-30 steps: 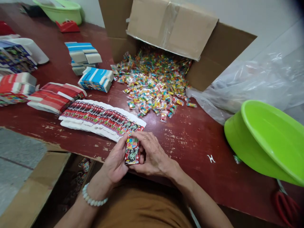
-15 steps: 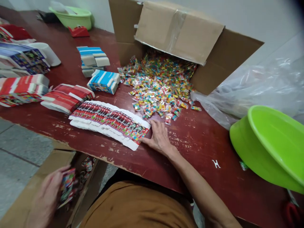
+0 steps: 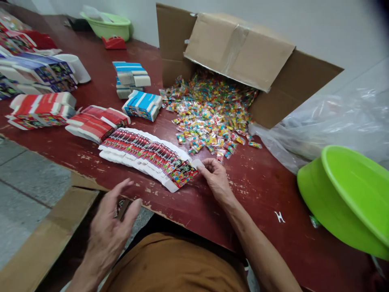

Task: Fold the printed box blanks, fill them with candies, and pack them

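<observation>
A fanned row of flat red printed cartons [image 3: 148, 156] lies along the table's front, their white flaps showing. My right hand [image 3: 217, 178] pinches the white flap of the carton at the row's right end. My left hand [image 3: 111, 227] hangs in front of the table edge, thumb and fingers apart, with nothing in it. Below that hand stands an open cardboard box [image 3: 73, 219] on the floor, its contents mostly hidden. Behind the row, many small clear-wrapped colourful candies [image 3: 212, 117] spill from a large carton [image 3: 240, 48] tipped on its side.
Bundled red cartons [image 3: 42, 109] and blue cartons [image 3: 142, 104] stand to the left. A green basin [image 3: 343, 202] sits at the right, in front of clear plastic sheeting [image 3: 328, 125]. At the back are a red tape dispenser [image 3: 114, 42] and another green basin [image 3: 109, 27].
My left hand has let go of a small printed carton over the floor box and come up to the right, opening. My right hand has closed on the end carton's flap.
</observation>
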`<act>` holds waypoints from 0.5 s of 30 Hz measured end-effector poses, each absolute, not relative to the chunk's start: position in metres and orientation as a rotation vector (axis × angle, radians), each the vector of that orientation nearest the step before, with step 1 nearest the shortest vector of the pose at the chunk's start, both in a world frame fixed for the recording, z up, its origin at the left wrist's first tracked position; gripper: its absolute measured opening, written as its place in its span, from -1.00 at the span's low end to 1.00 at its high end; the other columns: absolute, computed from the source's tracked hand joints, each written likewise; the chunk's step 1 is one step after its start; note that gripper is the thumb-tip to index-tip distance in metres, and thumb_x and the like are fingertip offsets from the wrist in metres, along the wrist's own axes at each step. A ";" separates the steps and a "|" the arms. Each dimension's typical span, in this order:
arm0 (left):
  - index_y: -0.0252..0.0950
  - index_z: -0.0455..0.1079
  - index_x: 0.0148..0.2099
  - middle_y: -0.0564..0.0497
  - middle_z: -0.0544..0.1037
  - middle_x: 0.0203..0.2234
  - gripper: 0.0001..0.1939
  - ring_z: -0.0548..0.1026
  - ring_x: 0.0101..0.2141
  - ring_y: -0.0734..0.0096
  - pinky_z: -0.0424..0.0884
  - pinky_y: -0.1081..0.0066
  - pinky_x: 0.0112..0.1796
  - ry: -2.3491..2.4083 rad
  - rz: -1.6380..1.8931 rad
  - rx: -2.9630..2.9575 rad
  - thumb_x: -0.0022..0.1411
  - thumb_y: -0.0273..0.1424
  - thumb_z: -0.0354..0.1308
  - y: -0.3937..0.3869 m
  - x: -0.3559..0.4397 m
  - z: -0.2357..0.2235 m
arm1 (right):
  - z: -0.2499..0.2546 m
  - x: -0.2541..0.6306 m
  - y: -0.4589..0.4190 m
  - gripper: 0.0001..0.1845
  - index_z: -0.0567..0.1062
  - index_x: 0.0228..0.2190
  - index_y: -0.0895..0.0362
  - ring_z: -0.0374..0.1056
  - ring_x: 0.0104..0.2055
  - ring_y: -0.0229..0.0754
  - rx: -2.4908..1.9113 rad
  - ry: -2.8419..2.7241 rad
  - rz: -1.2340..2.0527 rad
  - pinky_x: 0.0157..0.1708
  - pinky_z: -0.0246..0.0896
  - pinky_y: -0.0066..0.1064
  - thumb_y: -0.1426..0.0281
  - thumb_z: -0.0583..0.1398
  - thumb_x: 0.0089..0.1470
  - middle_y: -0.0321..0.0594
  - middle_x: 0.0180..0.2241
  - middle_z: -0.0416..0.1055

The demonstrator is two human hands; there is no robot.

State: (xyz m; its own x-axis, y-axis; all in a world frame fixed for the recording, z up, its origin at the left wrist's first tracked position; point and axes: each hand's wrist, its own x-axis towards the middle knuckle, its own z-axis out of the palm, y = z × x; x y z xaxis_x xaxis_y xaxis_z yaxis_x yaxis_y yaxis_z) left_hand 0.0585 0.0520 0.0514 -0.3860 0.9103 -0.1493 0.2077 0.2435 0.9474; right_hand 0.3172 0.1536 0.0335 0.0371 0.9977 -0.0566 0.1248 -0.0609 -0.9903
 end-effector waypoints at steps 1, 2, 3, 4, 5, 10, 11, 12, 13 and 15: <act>-0.10 0.37 0.19 -0.06 0.48 0.15 -0.32 0.36 0.17 -0.04 0.31 0.21 0.15 1.625 1.166 1.057 0.01 -0.24 0.43 0.064 0.075 0.061 | 0.041 0.320 0.149 -0.61 0.42 -0.35 0.10 0.35 -0.39 -0.23 -1.267 -1.208 1.263 -0.30 0.30 -0.36 0.08 0.33 -0.05 -0.30 -0.41 0.44; -0.13 0.40 0.16 -0.09 0.54 0.07 -0.36 0.45 0.08 -0.01 0.41 0.25 0.03 1.459 1.101 1.026 0.02 -0.23 0.42 0.074 0.089 0.069 | 0.049 0.322 0.144 -0.62 0.43 -0.36 0.10 0.35 -0.39 -0.25 -1.187 -1.193 1.331 -0.31 0.30 -0.39 0.10 0.36 -0.06 -0.31 -0.41 0.45; -0.19 0.45 0.12 -0.12 0.59 -0.02 -0.42 0.52 -0.01 0.01 0.46 0.27 -0.07 1.283 0.987 1.003 0.04 -0.20 0.41 0.082 0.100 0.076 | 0.057 0.324 0.139 -0.63 0.44 -0.37 0.11 0.34 -0.39 -0.27 -1.123 -1.195 1.375 -0.32 0.29 -0.42 0.11 0.38 -0.06 -0.32 -0.42 0.45; -0.24 0.48 0.07 -0.15 0.63 -0.10 -0.46 0.56 -0.09 0.04 0.48 0.27 -0.13 1.095 0.858 0.957 0.05 -0.18 0.40 0.088 0.110 0.080 | 0.064 0.324 0.133 -0.64 0.45 -0.37 0.10 0.34 -0.40 -0.28 -1.075 -1.201 1.409 -0.33 0.29 -0.44 0.12 0.38 -0.05 -0.33 -0.43 0.44; -0.29 0.52 0.01 -0.17 0.65 -0.18 -0.48 0.59 -0.17 0.05 0.48 0.26 -0.16 0.921 0.726 0.898 0.04 -0.15 0.40 0.092 0.119 0.082 | 0.071 0.325 0.128 -0.65 0.45 -0.37 0.10 0.33 -0.41 -0.29 -1.039 -1.206 1.441 -0.35 0.29 -0.45 0.13 0.38 -0.04 -0.34 -0.44 0.43; -0.36 0.57 -0.10 -0.13 0.64 -0.42 -0.45 0.63 -0.37 0.10 0.48 0.22 -0.22 0.533 0.498 0.648 -0.08 -0.11 0.47 0.087 0.144 0.080 | 0.080 0.325 0.118 -0.67 0.46 -0.31 0.07 0.34 -0.39 -0.30 -0.931 -1.210 1.560 -0.32 0.31 -0.45 0.14 0.37 -0.01 -0.35 -0.40 0.43; -0.35 0.57 -0.11 -0.12 0.64 -0.43 -0.45 0.63 -0.37 0.11 0.48 0.22 -0.22 0.536 0.510 0.647 -0.09 -0.12 0.48 0.084 0.146 0.080 | 0.080 0.325 0.118 -0.66 0.46 -0.31 0.07 0.34 -0.38 -0.31 -0.912 -1.207 1.569 -0.31 0.31 -0.44 0.14 0.37 -0.02 -0.35 -0.39 0.43; -0.35 0.57 -0.12 -0.11 0.64 -0.44 -0.46 0.63 -0.37 0.11 0.48 0.22 -0.21 0.543 0.519 0.657 -0.11 -0.14 0.50 0.081 0.148 0.079 | 0.079 0.326 0.118 -0.66 0.47 -0.30 0.07 0.35 -0.38 -0.31 -0.893 -1.199 1.577 -0.30 0.32 -0.44 0.14 0.38 -0.02 -0.35 -0.38 0.44; -0.35 0.57 -0.13 -0.11 0.64 -0.43 -0.46 0.63 -0.36 0.11 0.48 0.22 -0.20 0.552 0.526 0.675 -0.13 -0.15 0.51 0.079 0.148 0.080 | 0.078 0.326 0.118 -0.66 0.47 -0.30 0.07 0.36 -0.37 -0.31 -0.874 -1.187 1.589 -0.29 0.33 -0.43 0.14 0.38 -0.03 -0.34 -0.37 0.45; -0.34 0.57 -0.12 -0.12 0.65 -0.41 -0.46 0.64 -0.32 0.09 0.47 0.21 -0.17 0.565 0.539 0.712 -0.12 -0.16 0.51 0.076 0.148 0.081 | 0.079 0.326 0.116 -0.66 0.48 -0.29 0.07 0.38 -0.36 -0.31 -0.839 -1.157 1.608 -0.26 0.35 -0.43 0.14 0.39 -0.02 -0.33 -0.36 0.47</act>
